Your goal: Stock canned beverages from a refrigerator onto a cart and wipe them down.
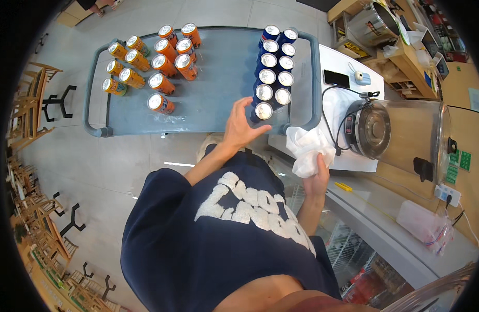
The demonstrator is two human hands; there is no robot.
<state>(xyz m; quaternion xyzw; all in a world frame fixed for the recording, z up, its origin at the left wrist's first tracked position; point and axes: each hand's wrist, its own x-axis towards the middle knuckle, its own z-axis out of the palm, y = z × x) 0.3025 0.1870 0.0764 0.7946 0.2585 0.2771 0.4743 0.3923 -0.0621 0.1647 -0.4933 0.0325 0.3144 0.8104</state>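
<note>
My left hand (241,123) is spread with bent fingers beside the nearest blue can (263,112), at the front end of two rows of blue cans with silver tops (267,77). Whether a fingertip touches that can, I cannot tell. My right hand (317,175) grips a crumpled white cloth or paper wipe (309,152) just off the front right corner of the grey cart (216,105). On the cart's left half stand several orange cans (164,65) and, farther left, several yellow-orange cans (137,59), all upright.
Right of the cart, a white table (354,70) holds a black phone (336,78), a cable and a large clear dispenser with a metal base (411,136). A yellow cutter (343,187) lies on the grey counter (364,202). Wooden chairs (37,101) stand far left.
</note>
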